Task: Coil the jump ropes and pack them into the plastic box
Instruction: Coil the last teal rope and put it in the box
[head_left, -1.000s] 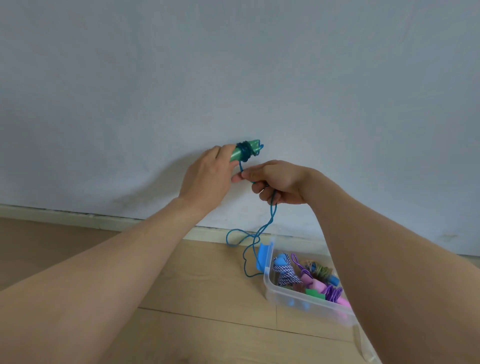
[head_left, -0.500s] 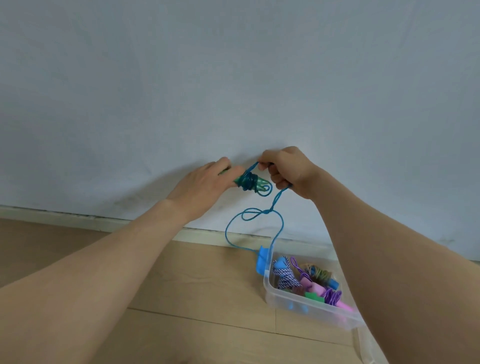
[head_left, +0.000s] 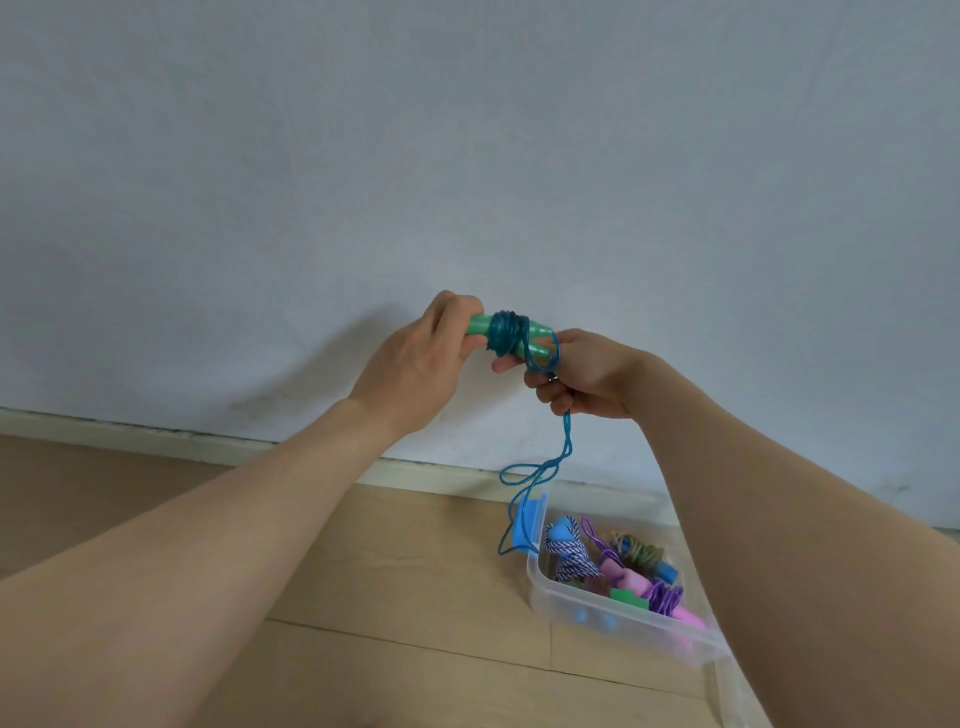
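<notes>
My left hand (head_left: 415, 364) grips the green handles (head_left: 535, 338) of a jump rope, held up in front of the wall. Turns of blue rope (head_left: 504, 332) are wound round the middle of the handles. My right hand (head_left: 587, 379) pinches the loose blue cord just right of the handles. From that hand the cord (head_left: 563, 452) hangs down in loops to the floor beside the clear plastic box (head_left: 587, 608). The box sits on the floor at lower right and holds several coiled ropes, among them a blue-and-white one (head_left: 569, 553) and a purple one (head_left: 665, 597).
A blue clasp (head_left: 527, 525) sticks up on the box's left end. The box stands close to the skirting board (head_left: 208, 441) of a pale wall. Wooden floor (head_left: 389, 597) stretches to the left of the box. My right forearm hides the box's right end.
My right hand carried the cord over the handles and down to their right side, adding a turn. The handles rose slightly, and the hanging loops are shorter than before.
</notes>
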